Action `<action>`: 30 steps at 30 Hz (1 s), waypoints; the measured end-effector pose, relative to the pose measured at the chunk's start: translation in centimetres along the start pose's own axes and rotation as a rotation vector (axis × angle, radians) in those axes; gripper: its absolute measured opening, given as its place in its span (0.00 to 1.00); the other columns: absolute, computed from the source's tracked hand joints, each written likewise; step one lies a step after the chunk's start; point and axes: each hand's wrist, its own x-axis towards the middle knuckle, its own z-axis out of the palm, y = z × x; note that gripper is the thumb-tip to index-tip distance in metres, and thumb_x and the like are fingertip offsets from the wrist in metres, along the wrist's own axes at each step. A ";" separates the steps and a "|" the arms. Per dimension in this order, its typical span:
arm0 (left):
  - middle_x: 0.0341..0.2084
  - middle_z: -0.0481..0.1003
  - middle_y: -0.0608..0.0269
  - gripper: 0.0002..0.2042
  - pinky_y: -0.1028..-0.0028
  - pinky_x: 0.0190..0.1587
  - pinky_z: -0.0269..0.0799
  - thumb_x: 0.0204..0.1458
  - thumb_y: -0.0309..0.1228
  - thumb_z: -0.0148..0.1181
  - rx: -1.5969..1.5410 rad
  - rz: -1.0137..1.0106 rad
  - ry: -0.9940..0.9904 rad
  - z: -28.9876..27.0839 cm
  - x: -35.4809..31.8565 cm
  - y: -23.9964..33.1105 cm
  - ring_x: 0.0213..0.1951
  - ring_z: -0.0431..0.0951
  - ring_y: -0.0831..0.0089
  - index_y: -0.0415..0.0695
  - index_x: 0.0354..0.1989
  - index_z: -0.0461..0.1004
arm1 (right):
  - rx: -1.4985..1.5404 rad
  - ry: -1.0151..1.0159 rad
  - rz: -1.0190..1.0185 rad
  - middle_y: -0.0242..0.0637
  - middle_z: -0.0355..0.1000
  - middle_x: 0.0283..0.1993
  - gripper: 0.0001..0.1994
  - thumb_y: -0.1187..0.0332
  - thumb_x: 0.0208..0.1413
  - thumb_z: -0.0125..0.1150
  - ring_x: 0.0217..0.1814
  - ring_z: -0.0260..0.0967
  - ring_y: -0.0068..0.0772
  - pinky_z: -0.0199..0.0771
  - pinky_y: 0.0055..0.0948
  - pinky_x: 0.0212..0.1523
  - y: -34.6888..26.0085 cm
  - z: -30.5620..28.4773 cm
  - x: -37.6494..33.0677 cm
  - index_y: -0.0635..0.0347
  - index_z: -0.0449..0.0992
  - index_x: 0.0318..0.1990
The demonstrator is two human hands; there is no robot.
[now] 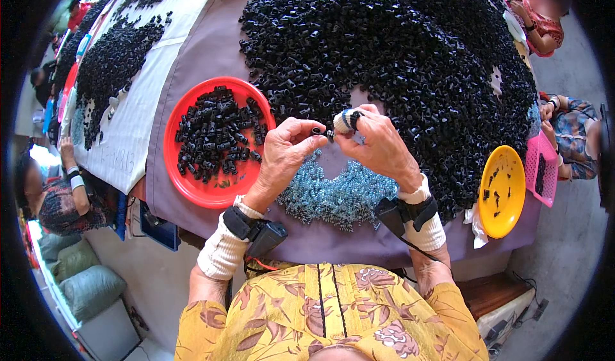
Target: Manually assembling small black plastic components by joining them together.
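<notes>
My left hand (285, 153) pinches a small black tubular piece (316, 131) between thumb and forefinger, its open end showing. Close beside it, my right hand (378, 144) is closed in a pinch; what sits at its fingertips is too small to make out. A striped cloth wrap (346, 121) covers one right finger. Below both hands lies a heap of small pale-blue coiled pieces (346, 197), which look like springs. Beyond the hands spreads a wide heap of black tubular pieces (391, 60). A round red tray (181, 180) left of my left hand holds many more black pieces.
A yellow plate (503, 210) with several black bits stands at the table's right edge, beside a pink basket (543, 162). Other people sit at the right and far left. A white-covered table (138, 137) with more black pieces adjoins on the left.
</notes>
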 end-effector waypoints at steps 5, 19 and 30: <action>0.25 0.67 0.70 0.10 0.83 0.29 0.65 0.43 0.24 0.65 0.185 0.140 0.017 0.3 0.0 0.1 0.28 0.69 0.83 0.41 0.36 0.78 | 0.010 -0.020 0.017 0.42 0.67 0.21 0.06 0.73 0.42 0.60 0.27 0.66 0.45 0.64 0.36 0.37 0.3 0.4 -0.1 0.63 0.68 0.21; 0.25 0.69 0.63 0.11 0.77 0.29 0.68 0.42 0.20 0.62 0.412 0.321 -0.074 0.7 -0.2 1.1 0.26 0.71 0.75 0.39 0.36 0.77 | -0.069 -0.134 0.036 0.44 0.67 0.21 0.06 0.72 0.41 0.58 0.28 0.66 0.47 0.64 0.38 0.36 0.1 -0.2 -0.4 0.63 0.68 0.20; 0.25 0.70 0.64 0.11 0.78 0.30 0.68 0.41 0.20 0.63 0.340 0.273 -0.080 0.8 -0.1 1.0 0.27 0.71 0.78 0.39 0.36 0.77 | 0.041 -0.097 0.085 0.47 0.65 0.20 0.10 0.69 0.45 0.59 0.26 0.64 0.49 0.62 0.41 0.32 0.6 -0.1 -0.6 0.64 0.66 0.20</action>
